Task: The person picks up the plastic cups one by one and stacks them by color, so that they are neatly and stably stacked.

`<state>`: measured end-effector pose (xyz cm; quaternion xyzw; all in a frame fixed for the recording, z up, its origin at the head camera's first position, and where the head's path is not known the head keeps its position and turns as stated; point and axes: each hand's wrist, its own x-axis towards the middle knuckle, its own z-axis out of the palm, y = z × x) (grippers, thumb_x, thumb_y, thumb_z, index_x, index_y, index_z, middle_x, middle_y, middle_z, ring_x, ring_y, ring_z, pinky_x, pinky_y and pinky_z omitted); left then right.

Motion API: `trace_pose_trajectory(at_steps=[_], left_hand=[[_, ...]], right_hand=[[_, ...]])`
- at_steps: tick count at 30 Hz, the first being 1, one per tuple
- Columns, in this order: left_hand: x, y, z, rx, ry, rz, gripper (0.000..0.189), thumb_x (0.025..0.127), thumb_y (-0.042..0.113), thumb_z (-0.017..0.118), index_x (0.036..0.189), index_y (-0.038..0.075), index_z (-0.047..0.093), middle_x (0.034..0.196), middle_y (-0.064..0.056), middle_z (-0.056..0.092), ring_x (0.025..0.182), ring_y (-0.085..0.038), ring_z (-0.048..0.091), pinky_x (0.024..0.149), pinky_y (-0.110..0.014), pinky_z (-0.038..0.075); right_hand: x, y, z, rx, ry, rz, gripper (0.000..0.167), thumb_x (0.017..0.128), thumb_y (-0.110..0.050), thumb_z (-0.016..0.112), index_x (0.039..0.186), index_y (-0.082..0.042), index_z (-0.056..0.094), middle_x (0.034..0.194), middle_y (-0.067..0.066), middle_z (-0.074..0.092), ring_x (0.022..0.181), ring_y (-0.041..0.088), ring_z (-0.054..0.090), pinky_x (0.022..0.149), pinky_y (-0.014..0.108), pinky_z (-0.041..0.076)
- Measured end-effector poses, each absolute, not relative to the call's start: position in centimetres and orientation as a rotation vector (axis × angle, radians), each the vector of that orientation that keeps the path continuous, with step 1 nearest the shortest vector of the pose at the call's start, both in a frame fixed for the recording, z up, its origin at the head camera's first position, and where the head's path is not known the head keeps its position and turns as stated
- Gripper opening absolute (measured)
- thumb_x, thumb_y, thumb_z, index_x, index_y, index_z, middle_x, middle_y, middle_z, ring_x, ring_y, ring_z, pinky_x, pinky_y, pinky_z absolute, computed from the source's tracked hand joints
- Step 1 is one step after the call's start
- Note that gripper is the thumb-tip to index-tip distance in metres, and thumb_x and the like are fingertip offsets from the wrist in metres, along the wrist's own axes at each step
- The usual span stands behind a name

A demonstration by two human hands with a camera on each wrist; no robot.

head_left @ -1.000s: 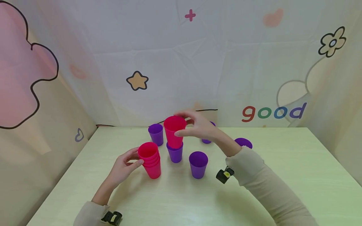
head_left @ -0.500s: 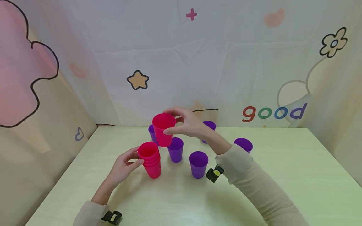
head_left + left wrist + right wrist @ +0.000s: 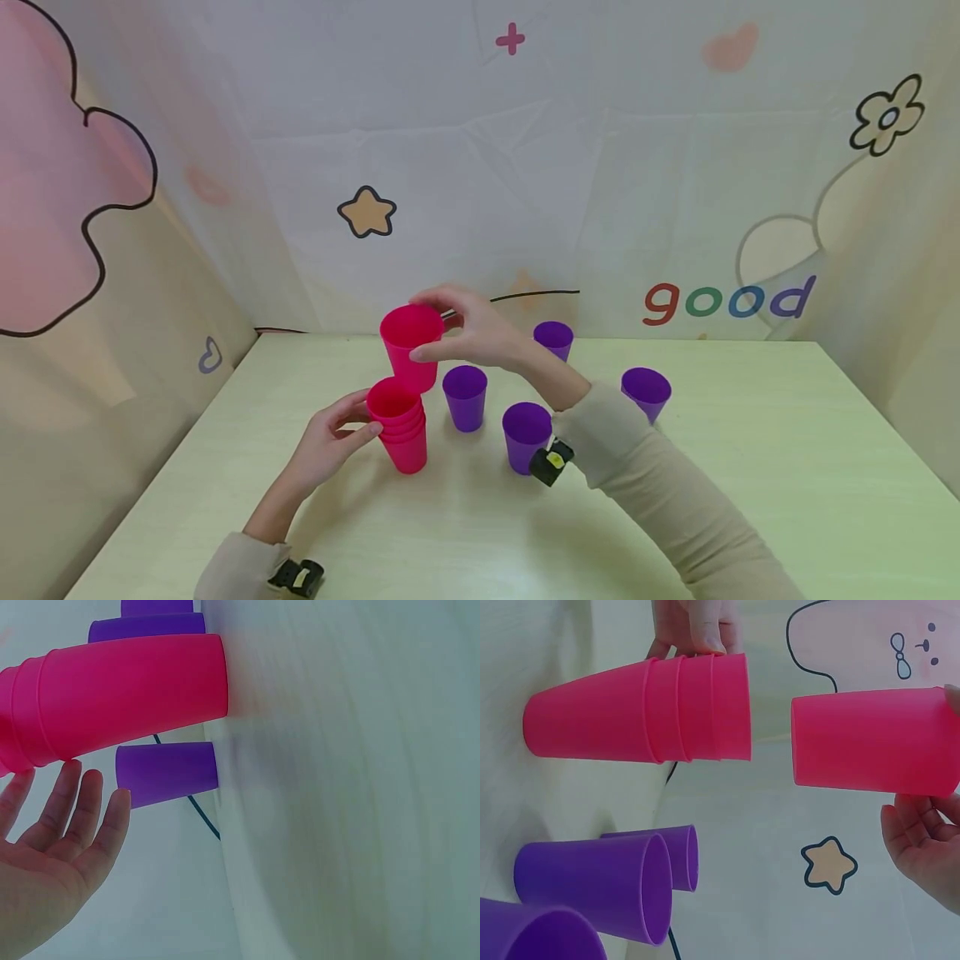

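A stack of nested pink cups (image 3: 407, 450) stands upright on the table, left of the middle. My left hand (image 3: 336, 442) holds it near the rim, thumb on one side and fingers on the other. Above the stack, my right hand (image 3: 476, 335) grips a single pink cup (image 3: 407, 357), mouth up, between thumb and fingers. In the right wrist view a gap shows between the base of this lifted cup (image 3: 874, 742) and the top rim of the stack (image 3: 731, 709). The left wrist view shows the fingertips (image 3: 71, 766) touching the stack's side.
Several purple cups stand mouth up on the pale table (image 3: 450, 533): one (image 3: 465, 400) right of the stack, one (image 3: 522, 433) nearer the front, one (image 3: 553, 335) at the back, one (image 3: 647, 390) farther right. A printed curtain (image 3: 465, 167) hangs behind.
My right hand has carried the single pink cup leftward, from over a purple cup to above the pink stack. It now hides the back-left purple cup. My left hand has stayed put.
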<state>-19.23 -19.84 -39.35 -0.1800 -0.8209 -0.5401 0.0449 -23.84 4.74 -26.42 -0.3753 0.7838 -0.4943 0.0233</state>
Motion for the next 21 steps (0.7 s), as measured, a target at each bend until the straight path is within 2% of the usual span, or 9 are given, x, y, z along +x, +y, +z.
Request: trace_pose_trajectory(at_steps=[8, 14, 21], left_hand=[[-19.2, -19.8, -39.3, -0.528, -2.528, -1.650, 0.046, 0.086, 0.014, 0.063, 0.129, 0.006, 0.048, 0.113, -0.015, 0.058, 0.101, -0.031, 0.055, 0.077, -0.037, 0.047], [-19.4, -19.8, -39.5, -0.527, -2.537, -1.635, 0.046, 0.086, 0.013, 0.062, 0.128, 0.005, 0.048, 0.113, -0.015, 0.058, 0.101, -0.032, 0.054, 0.077, -0.037, 0.047], [-19.5, -19.9, -39.6, -0.528, -2.539, -1.627, 0.047, 0.086, 0.011, 0.062, 0.129, 0.005, 0.047, 0.112, -0.016, 0.058, 0.101, -0.033, 0.055, 0.076, -0.037, 0.049]], right_hand=[[-23.9, 3.5, -27.1, -1.183, 2.376, -1.530, 0.055, 0.074, -0.017, 0.073, 0.123, -0.004, 0.051, 0.111, 0.004, 0.054, 0.100, 0.016, 0.052, 0.083, 0.035, 0.046], [-23.8, 2.9, -27.7, -1.179, 2.364, -1.504, 0.057, 0.074, -0.017, 0.072, 0.125, -0.003, 0.049, 0.112, 0.005, 0.054, 0.100, 0.017, 0.051, 0.083, 0.033, 0.046], [-23.7, 2.4, -28.6, -1.161, 2.344, -1.490, 0.057, 0.075, -0.015, 0.072, 0.125, -0.003, 0.048, 0.113, 0.008, 0.052, 0.099, 0.022, 0.053, 0.078, 0.026, 0.047]])
